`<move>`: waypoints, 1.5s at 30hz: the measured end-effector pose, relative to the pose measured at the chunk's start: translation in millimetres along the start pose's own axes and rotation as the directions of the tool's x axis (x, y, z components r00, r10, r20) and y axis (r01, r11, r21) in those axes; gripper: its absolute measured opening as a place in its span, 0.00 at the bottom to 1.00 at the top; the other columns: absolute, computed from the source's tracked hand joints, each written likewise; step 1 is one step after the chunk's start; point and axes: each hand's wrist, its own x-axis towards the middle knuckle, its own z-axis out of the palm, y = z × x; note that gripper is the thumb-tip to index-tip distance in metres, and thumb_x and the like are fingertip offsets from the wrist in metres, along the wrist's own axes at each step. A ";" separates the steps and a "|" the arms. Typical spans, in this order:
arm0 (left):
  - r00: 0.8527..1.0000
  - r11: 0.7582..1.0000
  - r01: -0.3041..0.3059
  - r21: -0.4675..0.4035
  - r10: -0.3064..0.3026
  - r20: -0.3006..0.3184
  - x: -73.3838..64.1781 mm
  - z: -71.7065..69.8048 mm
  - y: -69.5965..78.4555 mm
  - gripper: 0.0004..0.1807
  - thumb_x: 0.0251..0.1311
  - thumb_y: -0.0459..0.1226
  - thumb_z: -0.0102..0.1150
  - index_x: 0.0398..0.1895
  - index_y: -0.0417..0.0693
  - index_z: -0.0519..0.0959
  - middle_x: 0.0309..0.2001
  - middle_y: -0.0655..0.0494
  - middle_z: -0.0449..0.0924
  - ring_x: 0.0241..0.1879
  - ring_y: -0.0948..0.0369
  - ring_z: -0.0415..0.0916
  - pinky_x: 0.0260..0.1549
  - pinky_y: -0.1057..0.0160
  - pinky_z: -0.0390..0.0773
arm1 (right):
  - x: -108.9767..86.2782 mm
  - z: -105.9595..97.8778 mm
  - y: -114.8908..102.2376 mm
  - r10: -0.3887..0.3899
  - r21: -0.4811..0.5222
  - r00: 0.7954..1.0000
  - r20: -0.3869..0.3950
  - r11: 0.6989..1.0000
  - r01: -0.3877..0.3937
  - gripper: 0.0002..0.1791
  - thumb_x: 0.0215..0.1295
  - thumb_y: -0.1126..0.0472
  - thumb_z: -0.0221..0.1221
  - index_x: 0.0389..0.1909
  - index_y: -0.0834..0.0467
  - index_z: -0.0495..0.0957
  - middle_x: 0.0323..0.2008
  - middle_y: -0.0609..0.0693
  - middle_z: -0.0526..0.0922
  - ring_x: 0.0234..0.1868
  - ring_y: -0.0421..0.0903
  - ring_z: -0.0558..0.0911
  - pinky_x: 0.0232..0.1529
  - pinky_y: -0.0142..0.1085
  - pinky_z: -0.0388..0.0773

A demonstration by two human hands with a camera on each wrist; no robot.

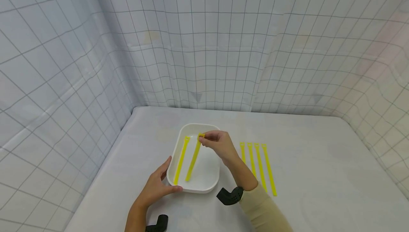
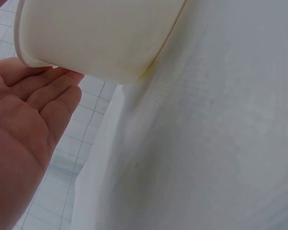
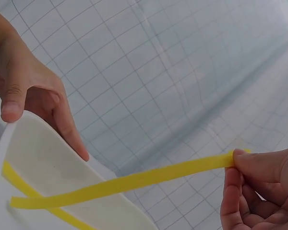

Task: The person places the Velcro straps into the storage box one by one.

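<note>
A white tray with a raised rim stands on the table. Inside it lies one yellow strap with a small slotted end. My right hand pinches a second yellow strap by its top end, between thumb and fingers. That strap slants down, its lower end at the tray floor. At the tray's near left corner my left hand holds the rim, thumb along the near side and fingers along the left side. In the left wrist view, the fingers touch the tray's outer wall.
Several more yellow straps lie side by side on the white-covered table, right of the tray, partly behind my right forearm. White checked curtains hang at the back and both sides. Each wrist carries a black camera mount.
</note>
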 end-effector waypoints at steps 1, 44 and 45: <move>1.000 1.000 0.001 -0.005 -0.001 0.001 -0.1 0.1 0.1 0.59 0.33 0.40 0.78 0.70 0.42 0.52 0.69 0.49 0.51 0.67 0.54 0.50 0.61 0.56 0.59 | 0.3 1.8 0.8 0.003 0.006 1.000 0.003 1.000 -0.003 0.13 0.55 0.68 0.63 0.39 0.73 0.78 0.31 0.51 0.82 0.31 0.42 0.79 0.40 0.34 0.79; 1.000 1.000 0.007 0.018 -0.007 -0.011 -1.4 0.9 0.9 0.59 0.32 0.42 0.78 0.70 0.42 0.53 0.69 0.49 0.52 0.67 0.54 0.51 0.61 0.56 0.60 | 51.6 19.1 49.8 0.257 -0.002 0.966 -0.015 0.966 -0.257 0.11 0.54 0.68 0.64 0.36 0.72 0.78 0.28 0.52 0.82 0.27 0.42 0.80 0.38 0.36 0.81; 1.000 1.000 0.007 0.021 -0.007 -0.013 -1.0 1.2 0.5 0.59 0.32 0.42 0.78 0.70 0.42 0.53 0.69 0.50 0.52 0.67 0.55 0.51 0.60 0.56 0.60 | 51.9 19.8 50.7 0.259 -0.009 0.966 -0.017 0.966 -0.259 0.11 0.54 0.68 0.64 0.36 0.72 0.78 0.28 0.53 0.82 0.27 0.42 0.80 0.38 0.36 0.81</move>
